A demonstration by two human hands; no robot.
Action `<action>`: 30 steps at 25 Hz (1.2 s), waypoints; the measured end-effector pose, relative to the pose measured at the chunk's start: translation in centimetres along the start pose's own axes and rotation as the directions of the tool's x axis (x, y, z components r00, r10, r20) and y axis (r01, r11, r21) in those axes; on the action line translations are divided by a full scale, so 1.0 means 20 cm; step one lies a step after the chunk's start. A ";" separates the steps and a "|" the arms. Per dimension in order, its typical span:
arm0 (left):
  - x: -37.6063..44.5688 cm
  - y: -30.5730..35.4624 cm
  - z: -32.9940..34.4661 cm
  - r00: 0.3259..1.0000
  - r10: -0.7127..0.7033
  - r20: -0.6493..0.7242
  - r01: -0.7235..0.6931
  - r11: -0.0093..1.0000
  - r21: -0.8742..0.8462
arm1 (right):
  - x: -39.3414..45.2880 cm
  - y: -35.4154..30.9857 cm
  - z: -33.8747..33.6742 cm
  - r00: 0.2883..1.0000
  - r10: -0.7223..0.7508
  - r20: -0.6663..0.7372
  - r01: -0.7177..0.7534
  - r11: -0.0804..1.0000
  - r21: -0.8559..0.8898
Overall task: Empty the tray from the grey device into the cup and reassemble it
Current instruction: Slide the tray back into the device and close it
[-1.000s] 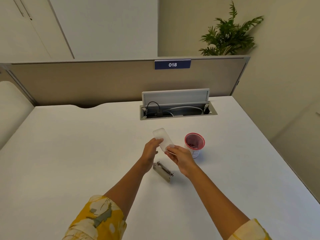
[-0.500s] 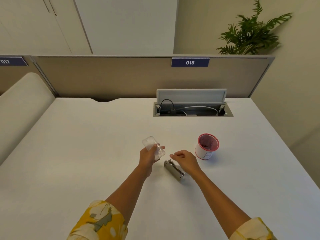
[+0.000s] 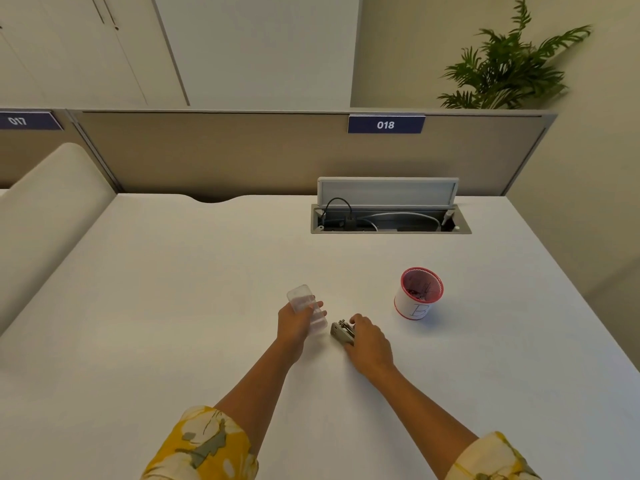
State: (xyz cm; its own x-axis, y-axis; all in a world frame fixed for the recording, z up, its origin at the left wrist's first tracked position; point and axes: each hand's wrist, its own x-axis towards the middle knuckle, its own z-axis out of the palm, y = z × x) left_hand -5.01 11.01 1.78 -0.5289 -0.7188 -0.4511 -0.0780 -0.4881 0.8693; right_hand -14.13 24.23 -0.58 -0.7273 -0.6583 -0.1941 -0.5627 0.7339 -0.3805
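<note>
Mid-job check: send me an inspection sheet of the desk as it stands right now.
Surface: white desk, bare apart from the job's things.
Job's things: clear tray held in left hand; grey device lying on the desk under right hand; red-rimmed cup upright, small bits inside.
Clutter: nothing seen.
Grippers: left hand grips the tray; right hand rests on the device.
Cables: black and white leads in the open cable hatch.
Surroundings: partition, sign 018, plant.

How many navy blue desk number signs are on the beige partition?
2. The navy blue sign reading 018 is on the beige partition behind the open cable box; the sign reading 017 is at far left, partly cut off.
</note>
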 end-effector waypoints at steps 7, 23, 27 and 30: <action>0.00 0.00 -0.04 1.000 0.008 -0.015 -0.008 1.000 0.025 | 0.05 -0.03 -0.06 0.993 0.085 0.078 -0.112 0.862 0.493; -0.15 0.05 0.14 0.933 -0.244 0.265 0.308 0.921 -0.237 | 0.10 -0.26 -0.26 0.991 0.110 0.078 -0.135 0.774 0.618; -0.17 0.05 0.17 0.925 -0.223 0.307 0.300 0.924 -0.235 | 0.10 -0.30 -0.23 0.992 0.122 -0.035 -0.082 0.827 0.556; -0.17 0.06 0.17 0.928 -0.230 0.292 0.307 0.918 -0.252 | 0.09 -0.28 -0.24 0.997 0.070 -0.016 -0.048 0.827 0.561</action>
State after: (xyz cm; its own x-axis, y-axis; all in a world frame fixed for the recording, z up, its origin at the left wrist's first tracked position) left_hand -6.16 14.61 5.14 -0.7195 -0.4106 -0.5602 -0.0212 -0.7932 0.6086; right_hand -14.09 19.71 5.50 -0.7710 -0.6028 -0.2053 -0.2096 0.5446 -0.8121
